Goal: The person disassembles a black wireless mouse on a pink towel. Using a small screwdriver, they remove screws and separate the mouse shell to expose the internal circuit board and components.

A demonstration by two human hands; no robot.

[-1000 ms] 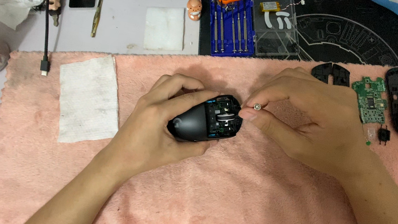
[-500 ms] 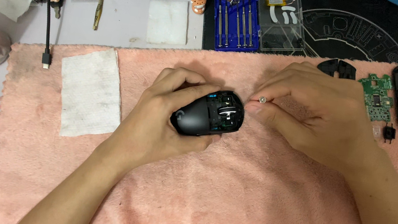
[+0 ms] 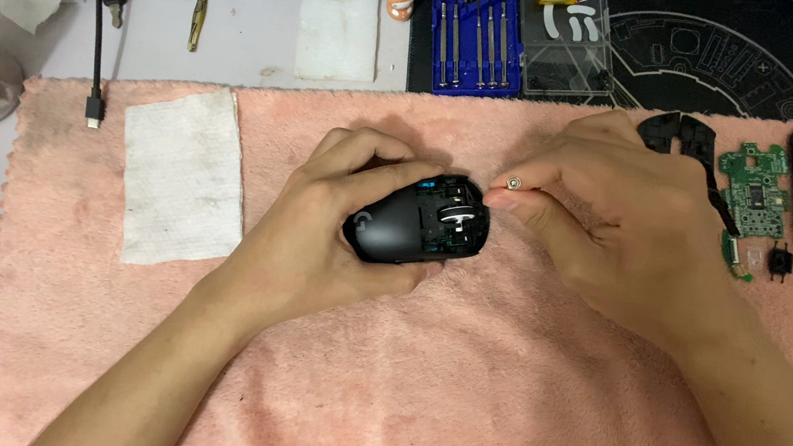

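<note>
Pink towel (image 3: 455, 402) over a grey bench; green circuit board (image 3: 753, 191) and screwdriver set (image 3: 476, 26) near the top edge. Left hand (image 3: 329, 235) wraps the opened black mouse (image 3: 417, 224) mid-towel. Right hand (image 3: 617, 230) pinches a small metal part (image 3: 513, 183) just beside it. Hands barely moved since earlier. Part too small to identify.

- Mouse (image 3: 406, 226): black, with a white wheel.
- Small part (image 3: 513, 183): silver.
- Towel (image 3: 456, 392): plain pink.
- Circuit board (image 3: 753, 191), at 3 o'clock: green.
- Screwdriver case (image 3: 470, 30), at 12 o'clock: blue.
- Wipe (image 3: 183, 175), at 9 o'clock: white.
- Surface (image 3: 250, 23): grey.
</note>
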